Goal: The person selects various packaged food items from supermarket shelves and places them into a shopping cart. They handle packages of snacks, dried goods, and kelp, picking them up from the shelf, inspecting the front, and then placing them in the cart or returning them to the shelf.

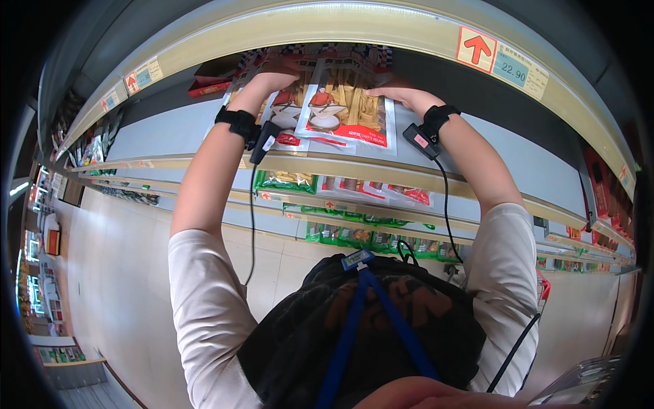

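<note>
A clear-fronted packet of dried tofu sticks [352, 102] lies face up on a grey store shelf, its printed red bottom edge towards me. More packets of the same kind [285, 115] lie under it and to its left. My right hand [398, 94] is at its right edge, with the thumb over the front and the other fingers mostly hidden. My left hand [278, 77] reaches over the packets on the left, touching them near the front packet's upper left side. Its fingertips are in shadow, so their grip is unclear. Both wrists wear black straps with small cabled devices.
An upper shelf edge [327, 24] with price tags arches just above my hands. Behind my left hand is a red box [207, 88]. Green-edged packets [286, 180] lie on a shelf below. Red boxes [600, 186] stand at the far right. A blue lanyard [352, 317] hangs at my chest.
</note>
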{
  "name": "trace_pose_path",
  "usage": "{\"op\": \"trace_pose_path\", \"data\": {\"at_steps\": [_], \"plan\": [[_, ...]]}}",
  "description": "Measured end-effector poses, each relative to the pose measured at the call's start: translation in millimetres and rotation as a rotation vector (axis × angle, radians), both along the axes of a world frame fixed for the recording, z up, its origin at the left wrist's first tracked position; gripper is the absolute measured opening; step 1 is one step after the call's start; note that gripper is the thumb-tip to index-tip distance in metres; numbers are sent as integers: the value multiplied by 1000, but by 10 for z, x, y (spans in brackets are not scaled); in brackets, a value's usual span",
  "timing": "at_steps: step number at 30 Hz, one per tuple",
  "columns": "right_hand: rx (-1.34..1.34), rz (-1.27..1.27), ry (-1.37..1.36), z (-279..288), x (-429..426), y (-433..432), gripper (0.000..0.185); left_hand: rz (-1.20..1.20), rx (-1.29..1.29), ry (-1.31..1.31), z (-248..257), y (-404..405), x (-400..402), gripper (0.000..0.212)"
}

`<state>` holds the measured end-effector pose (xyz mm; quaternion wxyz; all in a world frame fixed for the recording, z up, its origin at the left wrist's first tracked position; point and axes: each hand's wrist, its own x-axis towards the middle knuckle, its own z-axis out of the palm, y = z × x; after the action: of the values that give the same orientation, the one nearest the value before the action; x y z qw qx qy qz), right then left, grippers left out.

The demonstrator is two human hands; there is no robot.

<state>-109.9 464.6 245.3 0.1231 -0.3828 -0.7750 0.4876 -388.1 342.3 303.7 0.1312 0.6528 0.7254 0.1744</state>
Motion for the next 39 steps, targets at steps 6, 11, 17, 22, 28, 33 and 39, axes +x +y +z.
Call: {"op": "trace_pose_path", "data": {"at_steps": [6,11,17,22,28,33,39], "plan": [[-34,38,93,-150,167,381,61,291,-409,336,44,63,394,28],[-116,162,211,42,-342,-247,56,46,-291,629,19,-286,-330,32],[-265,295,117,10,-280,-356,54,417,32,358,-58,-528,-135,25],[-165,57,156,260,-55,-710,33,106,654,-378,-54,-1138,411,19],[73,71,298,322,115,-986,43,-265,262,-1030,-724,-2189,120,20],[685,-258,760,-91,413,-1482,40,-10,-105,-1152,-1750,-2594,-85,20],[665,-130,520,-700,408,-2907,24,252,202,-496,-3270,-2328,-755,19]]}}
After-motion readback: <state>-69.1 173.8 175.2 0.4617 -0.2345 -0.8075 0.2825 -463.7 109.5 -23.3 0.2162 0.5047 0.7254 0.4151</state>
